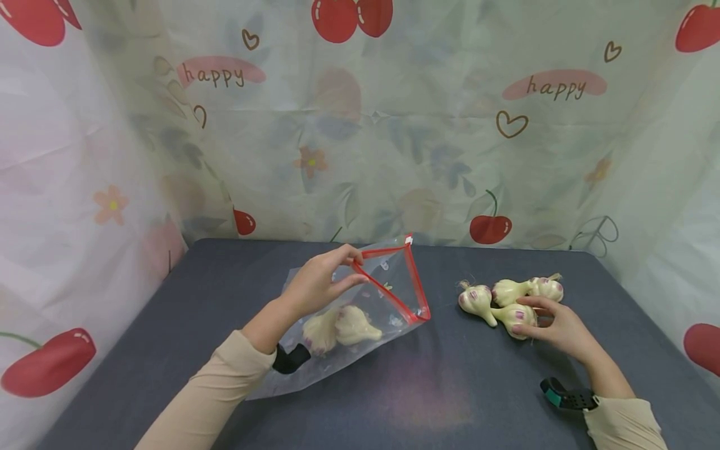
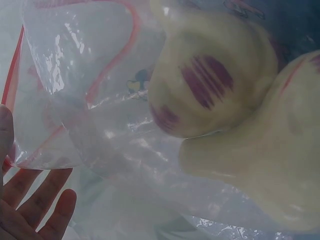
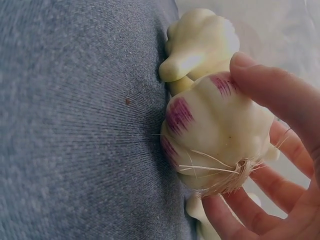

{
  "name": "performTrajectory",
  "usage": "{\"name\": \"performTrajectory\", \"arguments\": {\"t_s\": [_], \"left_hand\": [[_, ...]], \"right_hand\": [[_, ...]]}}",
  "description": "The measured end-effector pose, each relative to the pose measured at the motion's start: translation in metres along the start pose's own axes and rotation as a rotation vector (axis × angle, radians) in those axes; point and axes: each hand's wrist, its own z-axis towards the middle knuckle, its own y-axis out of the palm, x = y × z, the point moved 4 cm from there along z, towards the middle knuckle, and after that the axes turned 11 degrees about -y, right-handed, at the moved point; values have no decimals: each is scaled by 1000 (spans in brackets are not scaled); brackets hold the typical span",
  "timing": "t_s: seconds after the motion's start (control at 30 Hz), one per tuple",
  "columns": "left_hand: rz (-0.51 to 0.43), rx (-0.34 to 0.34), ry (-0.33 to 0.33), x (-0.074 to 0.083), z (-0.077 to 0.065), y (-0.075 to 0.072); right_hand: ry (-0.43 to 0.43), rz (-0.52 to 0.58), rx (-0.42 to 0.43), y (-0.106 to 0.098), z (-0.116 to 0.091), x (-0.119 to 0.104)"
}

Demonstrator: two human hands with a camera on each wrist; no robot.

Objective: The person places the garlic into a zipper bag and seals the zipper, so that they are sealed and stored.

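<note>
My left hand [image 1: 316,282] pinches the red-edged rim of a clear zip bag [image 1: 360,357], holding its mouth apart. Inside the bag lie two garlic bulbs, one of them the rounded bulb [image 1: 353,325] with its stem to the right; the left wrist view shows a purple-streaked bulb [image 2: 215,75] close up through the plastic. On the right, my right hand [image 1: 557,328] has thumb and fingers curled round the nearest garlic bulb [image 3: 215,125] of a small group. Its roots face the right wrist camera, and the bulb sits low against the dark tabletop.
Beside the gripped bulb are further garlic bulbs, with one at the left [image 1: 475,300], one behind [image 1: 509,290] and one at the back right [image 1: 547,288]. A printed curtain [image 1: 377,156] surrounds the dark table [image 1: 450,387] at the back and sides.
</note>
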Motion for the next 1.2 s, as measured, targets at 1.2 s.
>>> {"name": "performTrajectory", "arguments": {"t_s": [1.2], "left_hand": [[12,-2,-10,-1,-1,1]], "right_hand": [[-7,22,91,-21,-1,-23]]}}
